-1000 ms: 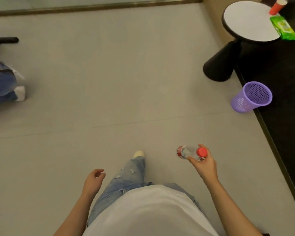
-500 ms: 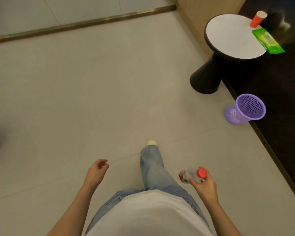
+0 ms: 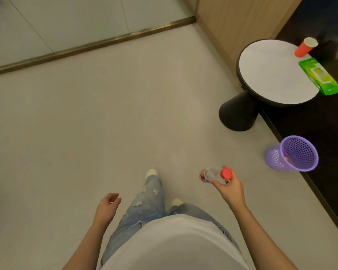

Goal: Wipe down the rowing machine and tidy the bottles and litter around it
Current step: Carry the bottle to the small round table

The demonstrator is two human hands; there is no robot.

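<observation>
bottle [image 3: 213, 175] looks near-empty: light, thin, crushable, slick. right hand [image 3: 229, 189] grasps it near the cap [image 3: 226, 174]; left hand [image 3: 107, 206] loose, holding nothing.

Dim, warm indoor light; soft shadows; wide-angle bending at edges; slight motion blur.

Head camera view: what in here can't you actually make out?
- Rowing machine: outside the head view altogether.
- Bottle: head view, label blurred, partly covered by the right hand.
- Purple basket: head view, a reddish speck inside, too small to name.
- Green pack: head view, print blurred.
</observation>
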